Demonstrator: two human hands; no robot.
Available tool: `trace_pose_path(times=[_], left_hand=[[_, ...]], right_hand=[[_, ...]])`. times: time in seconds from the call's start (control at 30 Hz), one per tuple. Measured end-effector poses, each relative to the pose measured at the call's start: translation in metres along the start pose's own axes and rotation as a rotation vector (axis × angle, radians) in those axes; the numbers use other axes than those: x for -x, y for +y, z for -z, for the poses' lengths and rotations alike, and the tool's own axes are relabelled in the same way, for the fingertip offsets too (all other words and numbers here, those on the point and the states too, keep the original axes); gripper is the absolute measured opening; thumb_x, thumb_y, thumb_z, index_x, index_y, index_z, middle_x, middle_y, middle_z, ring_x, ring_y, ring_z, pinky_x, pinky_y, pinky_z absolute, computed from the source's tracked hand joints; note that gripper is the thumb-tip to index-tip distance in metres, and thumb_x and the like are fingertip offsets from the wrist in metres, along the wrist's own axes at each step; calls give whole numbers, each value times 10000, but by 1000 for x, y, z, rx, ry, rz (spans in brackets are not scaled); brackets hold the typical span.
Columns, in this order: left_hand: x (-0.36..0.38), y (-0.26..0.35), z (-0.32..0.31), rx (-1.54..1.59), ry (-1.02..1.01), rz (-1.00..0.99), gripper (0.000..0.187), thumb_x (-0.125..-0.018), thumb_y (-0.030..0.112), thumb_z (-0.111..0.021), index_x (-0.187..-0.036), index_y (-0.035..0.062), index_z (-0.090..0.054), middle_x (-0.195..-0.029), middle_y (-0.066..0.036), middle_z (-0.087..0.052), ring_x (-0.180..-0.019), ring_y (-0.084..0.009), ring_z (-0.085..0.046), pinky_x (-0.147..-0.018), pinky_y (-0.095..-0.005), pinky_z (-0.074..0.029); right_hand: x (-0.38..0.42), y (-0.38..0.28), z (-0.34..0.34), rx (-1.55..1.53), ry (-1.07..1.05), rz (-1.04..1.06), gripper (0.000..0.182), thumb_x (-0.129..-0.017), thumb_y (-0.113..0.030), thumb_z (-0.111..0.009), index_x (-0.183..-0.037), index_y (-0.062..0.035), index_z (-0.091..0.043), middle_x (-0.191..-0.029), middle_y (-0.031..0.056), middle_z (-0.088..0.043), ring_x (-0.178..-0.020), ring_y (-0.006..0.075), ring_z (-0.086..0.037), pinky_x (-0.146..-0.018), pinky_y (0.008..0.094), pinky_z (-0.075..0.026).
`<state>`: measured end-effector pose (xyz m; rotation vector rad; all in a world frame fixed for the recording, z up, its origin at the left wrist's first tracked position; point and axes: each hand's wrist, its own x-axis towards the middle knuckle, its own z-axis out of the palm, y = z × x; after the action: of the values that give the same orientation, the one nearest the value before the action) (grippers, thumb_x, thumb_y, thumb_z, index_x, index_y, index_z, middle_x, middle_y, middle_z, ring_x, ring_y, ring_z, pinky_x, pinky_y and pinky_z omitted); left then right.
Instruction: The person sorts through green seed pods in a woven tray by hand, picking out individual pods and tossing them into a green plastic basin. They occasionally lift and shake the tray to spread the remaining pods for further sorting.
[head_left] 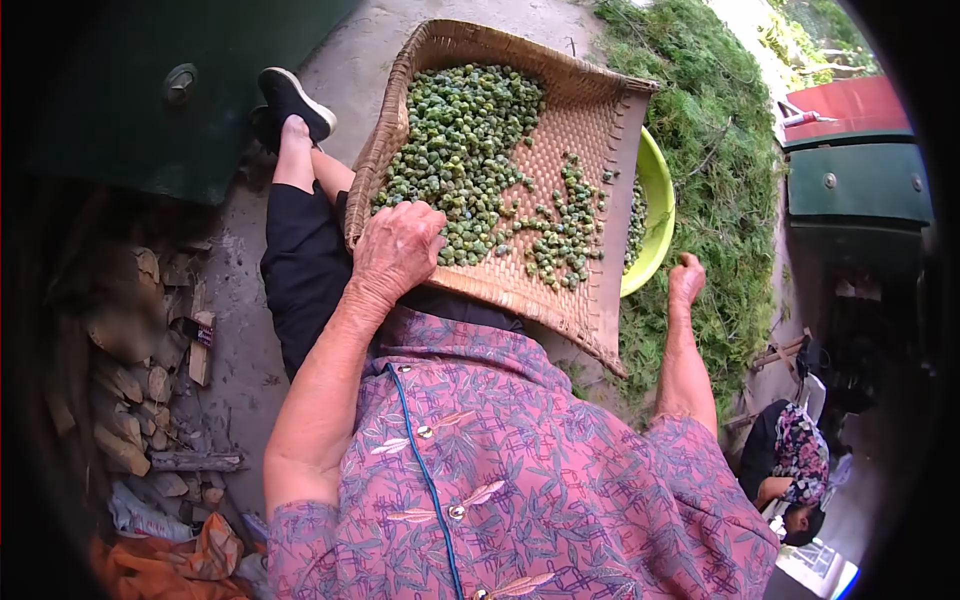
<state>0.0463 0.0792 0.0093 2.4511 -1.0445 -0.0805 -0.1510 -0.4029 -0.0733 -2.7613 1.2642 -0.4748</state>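
A woven winnowing basket (572, 115) rests across the lap, its flat lip toward the right. Small round green fruits (462, 130) are heaped on its left side, with a thinner scatter near the lip. My left hand (398, 243) is at the basket's near left, fingers curled down at the fruits' edge; anything in them is hidden. My right hand (686, 280) is out to the right, off the basket, with fingers closed over the green branches; I cannot make out anything in it. A yellow-green basin (655, 215), partly under the lip, contains more fruits.
Cut feathery green branches (725, 200) cover the ground on the right. Split firewood (125, 445) and orange cloth (205, 560) lie at left. Dark green panels stand at upper left and right. Another person (795, 460) is at the lower right.
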Motion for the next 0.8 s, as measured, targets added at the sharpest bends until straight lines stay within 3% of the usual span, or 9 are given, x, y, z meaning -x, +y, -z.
trace_pose_path(times=[0.03,0.1,0.2,0.27,0.43,0.57,0.67,0.8], left_hand=[[-1,0,0,-7,-11,9,176,-744,152,-677,-879,64,-607,-863,-73,-600,-871,-259,-595,-758,-391,-472],[-1,-1,0,-11,-21,8,178,-749,155,-676,-886,64,-607,-872,-76,-600,-872,-262,-595,-753,-391,-473],[-3,2,1,-28,-46,11,183,-747,153,-679,-894,66,-614,-878,-77,-602,-874,-262,-596,-758,-387,-475],[-3,2,0,9,8,10,130,-745,151,-678,-808,71,-597,-849,-81,-593,-859,-263,-600,-750,-393,-473],[-1,2,2,-3,-29,48,191,-736,128,-684,-904,54,-629,-908,-79,-624,-885,-264,-613,-771,-387,-490],[-1,1,1,2,-17,44,186,-738,121,-677,-904,51,-631,-912,-81,-625,-889,-267,-614,-775,-387,-493],[-2,2,2,6,-20,40,183,-741,124,-672,-904,52,-629,-909,-81,-622,-888,-267,-613,-772,-385,-494],[-1,1,1,-18,-28,39,175,-747,135,-667,-896,55,-623,-886,-82,-611,-874,-266,-610,-763,-386,-492]], right_hand=[[11,4,6,180,-45,-99,275,-781,-20,-496,-962,-63,-699,-934,178,-676,-849,333,-640,-765,389,-511],[18,-1,9,62,119,-56,220,-809,-46,-527,-953,-48,-695,-952,168,-667,-852,302,-635,-777,378,-510],[26,-96,15,-411,40,68,159,-836,-85,-573,-926,-23,-689,-871,134,-665,-793,244,-627,-769,354,-504],[37,-169,11,-633,-60,188,135,-838,-84,-587,-895,-7,-680,-832,127,-663,-782,231,-629,-750,339,-493],[61,-284,-26,-796,-254,283,141,-808,-86,-581,-878,-19,-684,-805,133,-671,-743,251,-648,-723,352,-505],[67,-305,-60,-831,-256,294,202,-761,-89,-558,-886,-26,-702,-832,162,-686,-785,273,-676,-744,353,-518],[71,-314,-59,-791,-328,203,221,-742,-149,-641,-901,-3,-689,-843,177,-683,-794,305,-664,-761,377,-513],[69,-315,-70,-742,-303,230,242,-745,-169,-664,-926,-8,-674,-865,182,-668,-821,320,-644,-772,397,-503]])
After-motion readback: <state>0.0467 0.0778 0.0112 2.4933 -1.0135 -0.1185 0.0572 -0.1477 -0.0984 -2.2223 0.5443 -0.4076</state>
